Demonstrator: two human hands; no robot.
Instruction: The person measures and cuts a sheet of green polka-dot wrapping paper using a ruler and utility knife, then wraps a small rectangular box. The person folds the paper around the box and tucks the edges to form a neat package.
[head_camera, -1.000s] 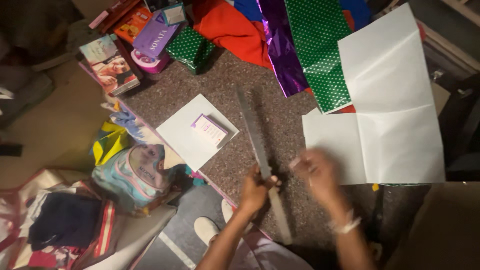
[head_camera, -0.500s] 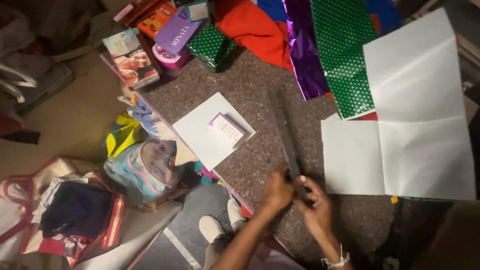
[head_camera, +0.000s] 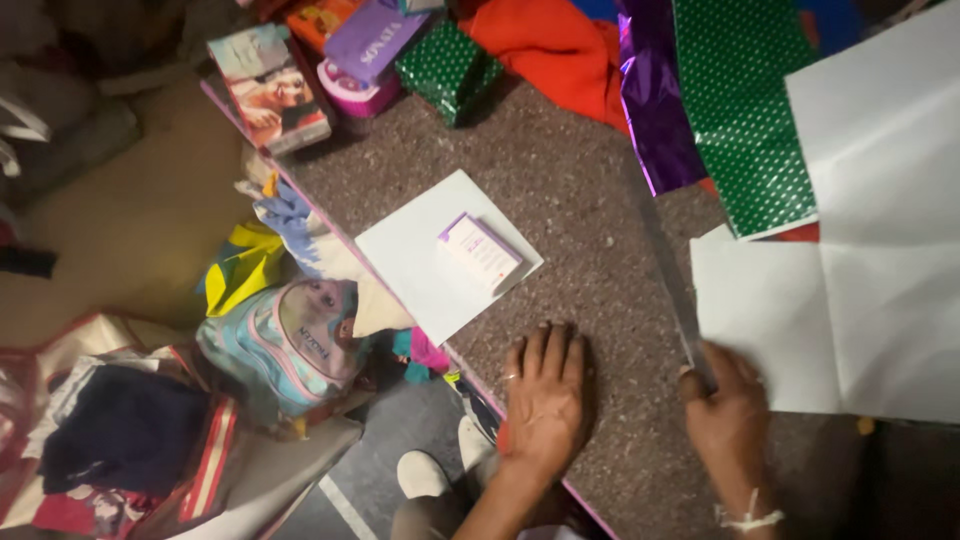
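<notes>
left hand (head_camera: 545, 395) lies flat, fingers spread, on the speckled stone tabletop (head_camera: 590, 230), while right hand (head_camera: 727, 410) grips a long thin metal ruler (head_camera: 668, 270) beside creased white paper (head_camera: 830, 310) at lower right.

The left hand (head_camera: 545, 400) lies flat on the speckled table (head_camera: 580, 200), while right-hand fingers (head_camera: 722, 365) press a long ruler (head_camera: 668, 275) just beside the white paper (head_camera: 800, 320).

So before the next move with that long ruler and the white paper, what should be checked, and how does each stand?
1. Ruler along the left edge of the white paper: ok.
2. Right hand on the ruler's near end: ok.
3. Left hand flat on the table, off the ruler: ok.
4. Paper lying flat: not ok, creases show.
5. Small box on the white card apart from the ruler: ok.
6. Cutting tool or pen at hand: cannot tell.
</notes>
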